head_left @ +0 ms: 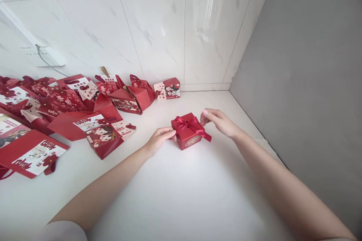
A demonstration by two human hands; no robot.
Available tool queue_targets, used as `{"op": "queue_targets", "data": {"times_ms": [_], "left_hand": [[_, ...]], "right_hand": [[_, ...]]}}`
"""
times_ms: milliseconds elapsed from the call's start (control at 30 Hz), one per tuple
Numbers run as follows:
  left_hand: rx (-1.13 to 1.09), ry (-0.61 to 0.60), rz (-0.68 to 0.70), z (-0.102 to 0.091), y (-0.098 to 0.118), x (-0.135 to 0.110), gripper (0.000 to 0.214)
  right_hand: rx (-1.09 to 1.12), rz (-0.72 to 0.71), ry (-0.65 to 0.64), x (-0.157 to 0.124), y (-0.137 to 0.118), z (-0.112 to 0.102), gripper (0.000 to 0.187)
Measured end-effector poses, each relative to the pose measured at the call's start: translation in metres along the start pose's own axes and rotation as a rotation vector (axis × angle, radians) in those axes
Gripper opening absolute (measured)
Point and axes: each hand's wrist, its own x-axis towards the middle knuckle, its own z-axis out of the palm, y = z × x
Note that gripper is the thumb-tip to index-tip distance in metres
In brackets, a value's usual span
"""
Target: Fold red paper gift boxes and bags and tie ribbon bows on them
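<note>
A small red gift box (pixel 192 143) stands on the white table, tied with a red satin ribbon (pixel 188 123) in a bow on top. An oval printed picture shows on its front side. My left hand (pixel 160 137) holds the box at its left side, thumb by the bow's left loop, some fingers hidden behind. Just off the right side of the box is my right hand (pixel 216 118), its fingers loosely bent, thumb apart from them, close to the bow's right loop. Nothing shows in that hand.
Several red and white printed gift boxes (pixel 104 135) crowd the left of the white table (pixel 169 196). Another printed box (pixel 172 88) stands at the back by the tiled wall (pixel 152 30). A grey panel (pixel 305 64) bounds the right side. A socket with a cable (pixel 45 57) is at the left.
</note>
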Motion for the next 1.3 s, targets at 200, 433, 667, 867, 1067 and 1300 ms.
{"op": "queue_targets", "data": {"times_ms": [200, 433, 667, 867, 1067, 1300], "left_hand": [[0.111, -0.118, -0.002, 0.017, 0.008, -0.016, 0.033], [0.069, -0.155, -0.003, 0.014, -0.001, -0.023, 0.032], [-0.011, -0.231, -0.030, 0.009, -0.022, -0.015, 0.033], [-0.024, -0.284, -0.026, 0.006, -0.023, -0.011, 0.032], [-0.017, -0.321, -0.026, 0.004, -0.021, -0.009, 0.031], [-0.017, -0.360, -0.030, 0.000, -0.021, -0.008, 0.030]], "right_hand": [[-0.398, 0.175, -0.245, 0.003, -0.055, -0.012, 0.036], [-0.270, 0.120, -0.380, -0.006, -0.043, -0.010, 0.020], [0.009, 0.105, -0.493, -0.002, -0.029, -0.013, 0.025], [0.079, 0.155, -0.489, 0.001, -0.025, -0.012, 0.023], [0.018, 0.250, -0.535, -0.001, -0.023, -0.013, 0.031], [0.065, 0.256, -0.626, 0.001, -0.022, -0.015, 0.032]]}}
